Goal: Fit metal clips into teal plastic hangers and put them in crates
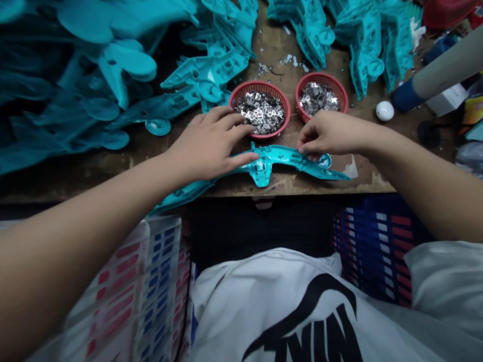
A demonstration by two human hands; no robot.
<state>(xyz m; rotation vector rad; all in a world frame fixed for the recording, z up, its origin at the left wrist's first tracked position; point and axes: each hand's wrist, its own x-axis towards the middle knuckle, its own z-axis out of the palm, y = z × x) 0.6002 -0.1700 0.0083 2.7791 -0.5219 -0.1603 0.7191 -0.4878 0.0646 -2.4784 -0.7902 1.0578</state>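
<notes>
Wooden workbench [324,183], seen from above, with heaped teal plastic frames [211,65] at the back. At its front edge lies a curved teal plastic piece [264,171], long axis running left to right, left end pointing down past the edge. Left hand [207,146]: open, thumb lying on the piece, fingertips by a red basket [260,85] of metal bits [260,113]. Right hand [332,138]: thumb and fingertips together, pinching the piece's upper edge right of center.
</notes>
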